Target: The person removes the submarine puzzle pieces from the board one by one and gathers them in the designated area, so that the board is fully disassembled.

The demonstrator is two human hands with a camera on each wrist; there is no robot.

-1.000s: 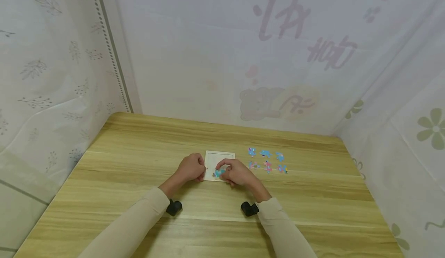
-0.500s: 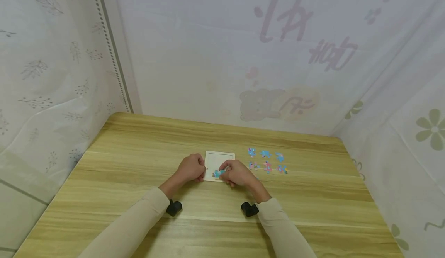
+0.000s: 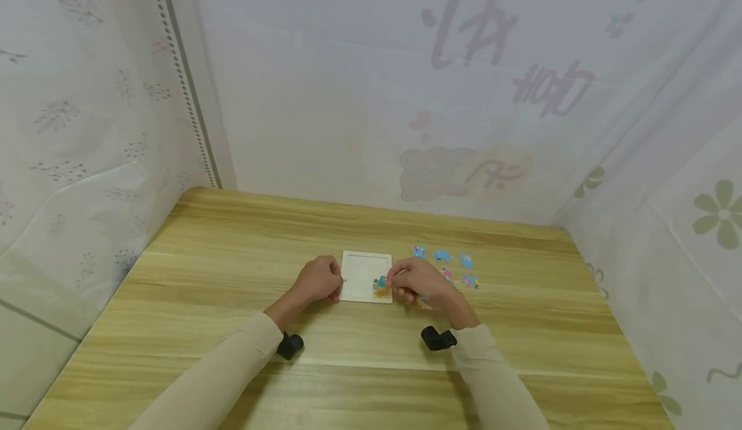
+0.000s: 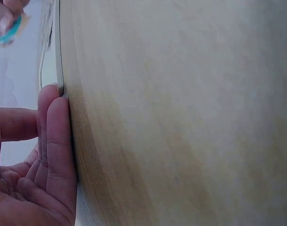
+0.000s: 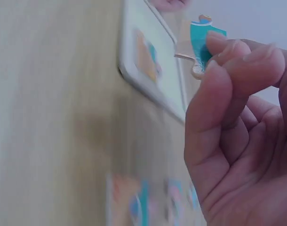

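A white square puzzle tray (image 3: 362,275) lies on the table. My left hand (image 3: 321,280) grips its left edge; in the left wrist view the fingertips (image 4: 58,101) meet the rim, with the thumb bent towards them. Over the tray's right side, my right hand (image 3: 414,279) pinches a teal and tan jigsaw piece (image 5: 200,40) between thumb and fingers, held up and tilted. Another jigsaw piece, mostly orange (image 3: 381,293), lies inside the tray's near right corner, close under the held one. How it sits against the rim is too small to tell.
Right of the tray lie several loose blue and pink jigsaw pieces (image 3: 442,255) in rows, partly covered by my right hand. An orange piece (image 3: 426,302) lies just below that hand. Black wrist cameras (image 3: 437,338) sit at both cuffs. Fabric walls (image 3: 371,95) surround the wooden table (image 3: 261,224).
My right hand has moved right with the pinched jigsaw piece, from the tray's middle to its right edge. The orange piece in the tray's corner now shows. My left hand has stayed put.
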